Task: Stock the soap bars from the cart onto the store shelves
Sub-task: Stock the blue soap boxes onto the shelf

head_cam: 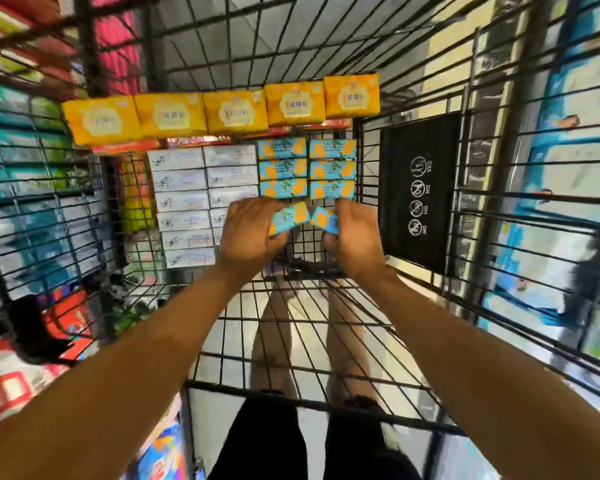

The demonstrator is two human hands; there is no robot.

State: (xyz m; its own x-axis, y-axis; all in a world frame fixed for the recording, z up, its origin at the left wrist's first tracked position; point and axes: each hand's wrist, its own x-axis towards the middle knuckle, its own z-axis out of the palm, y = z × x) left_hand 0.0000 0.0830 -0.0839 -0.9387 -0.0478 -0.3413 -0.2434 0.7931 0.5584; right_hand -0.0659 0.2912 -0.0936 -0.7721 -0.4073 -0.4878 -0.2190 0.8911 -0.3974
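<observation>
Step in hand: the person is lifting two soap bars, one per hand, out of the cart (326, 308), judged from the raised, tilted bars.
Left hand (248, 233): fingers are curling round the left bar (290, 218), which is tilting with its inner end up. The hold is closed; thumb placement cannot be told.
Right hand (355, 237): fingers are curling round the right bar (324, 220), closed on its outer end. The two bars' inner ends are sitting near each other, and whether they touch cannot be told.
Location of stock: the remaining blue-and-orange bars (307, 168) are lying in two columns at 12 o'clock from the hands. The white boxes (191, 202) are lying at 9 to 10 o'clock and the yellow packs (222, 110) in a row beyond, at 12 o'clock.
Destination: the shelves (21, 150) are showing at 9 o'clock through the cart wall, blurred.
Advice: raise both bars straight up before turning, so the next row at 12 o'clock is not dragged out of line.
Risk: each bar is being held by one end, so it may be pivoting; a fuller wrap seems advisable.
Clearance: the black placard (418, 192) at 3 o'clock is standing close to the right hand, so swing away from it.
</observation>
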